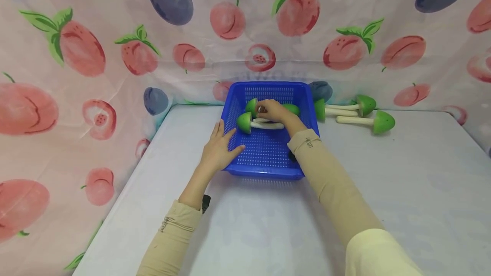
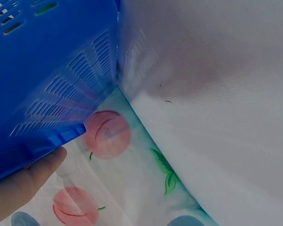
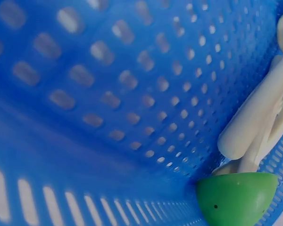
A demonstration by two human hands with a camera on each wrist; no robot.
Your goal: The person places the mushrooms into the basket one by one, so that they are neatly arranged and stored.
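Observation:
A blue plastic basket with slotted walls stands at the back of the table. Several toy mushrooms with green caps and pale stems lie crossed inside it, one green cap toward the left wall. My right hand reaches in from above, its curled fingers pinching a mushroom by the stem; the fingertips are partly hidden. In the right wrist view a mushroom stem lies over others above a green cap. Against the basket's left rim rests my left hand, fingers spread; one finger touches the rim's underside.
More toy mushrooms lie on the white table just right of the basket. A fruit-print curtain hangs along the table's back and left side. Something small and dark shows by the basket's right wall, beside my right sleeve.

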